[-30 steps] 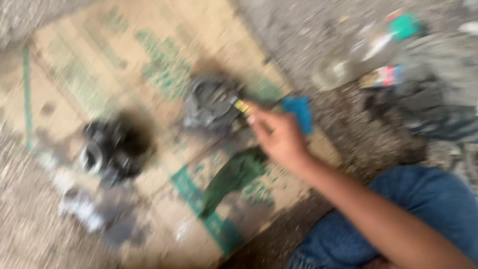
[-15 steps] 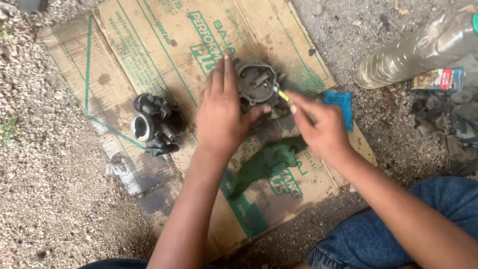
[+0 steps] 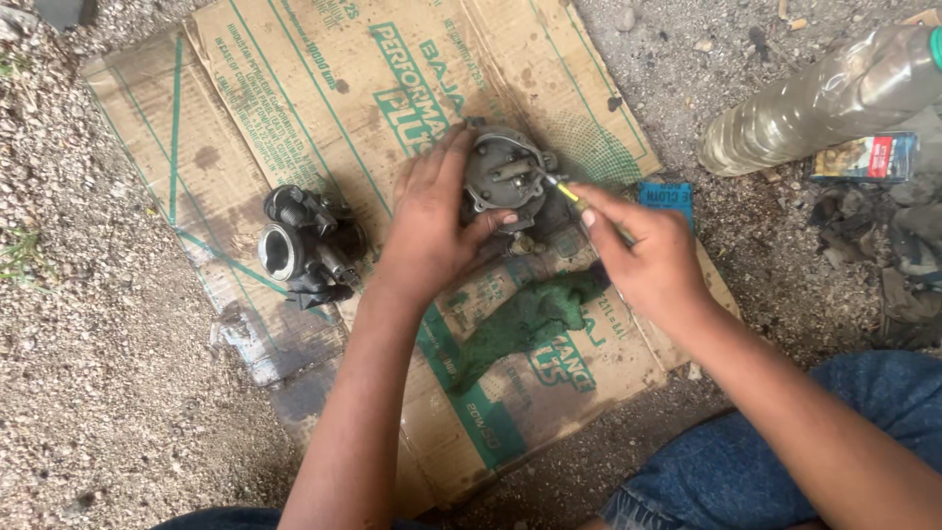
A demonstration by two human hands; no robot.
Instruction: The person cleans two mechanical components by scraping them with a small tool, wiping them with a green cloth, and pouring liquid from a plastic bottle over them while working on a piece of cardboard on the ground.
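On flattened cardboard (image 3: 324, 88) over gravel, the left hand (image 3: 427, 231) has its fingers closed around a grey carburettor (image 3: 502, 177); the right hand (image 3: 643, 255) pinches a yellow-handled screwdriver (image 3: 567, 192), tip touching it. A black carburettor body (image 3: 299, 245) lies left, a plastic bottle (image 3: 814, 103) far right

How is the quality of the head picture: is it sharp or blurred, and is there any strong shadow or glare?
In the head view the picture is sharp: the left hand on the grey metal part and the right hand with the yellow-handled tool have clear edges. The light is soft and even; shadows under the hands are faint. Only the plastic bottle shows mild glare.
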